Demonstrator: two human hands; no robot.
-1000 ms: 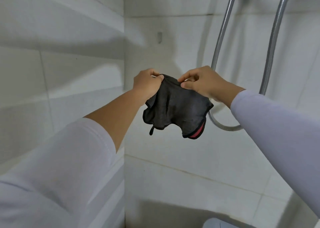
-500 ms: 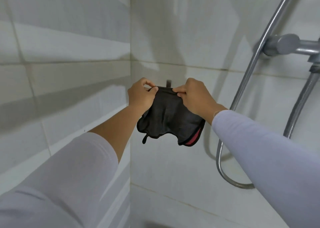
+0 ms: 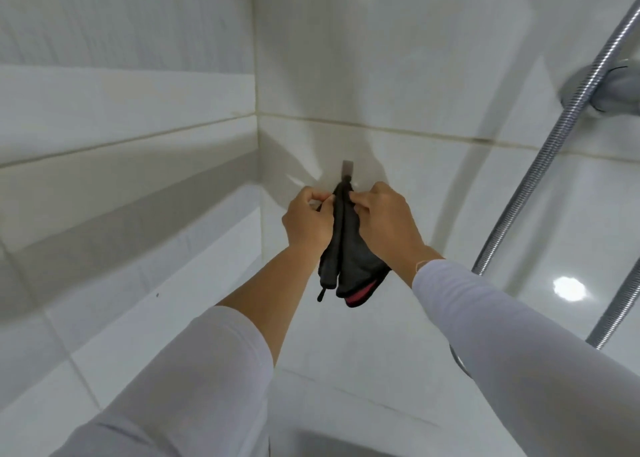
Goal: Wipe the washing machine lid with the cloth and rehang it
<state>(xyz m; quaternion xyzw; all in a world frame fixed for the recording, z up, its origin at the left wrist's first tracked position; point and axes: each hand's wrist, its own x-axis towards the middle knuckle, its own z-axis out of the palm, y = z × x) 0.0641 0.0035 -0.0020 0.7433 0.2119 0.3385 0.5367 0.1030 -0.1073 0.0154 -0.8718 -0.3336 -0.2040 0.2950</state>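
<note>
Dark cloth (image 3: 346, 248), top edge at wall hook (image 3: 346, 169), pinched by left hand (image 3: 306, 222) and right hand (image 3: 384, 222); corner wall (image 3: 138, 186) near left.

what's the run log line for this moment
phase: rehang | left hand: pinches dark grey cloth | right hand: pinches cloth | cloth top at small metal wall hook

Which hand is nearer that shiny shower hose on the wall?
Right. The right hand grips the cloth on the side toward the hose; the left hand is beyond the cloth.
</note>
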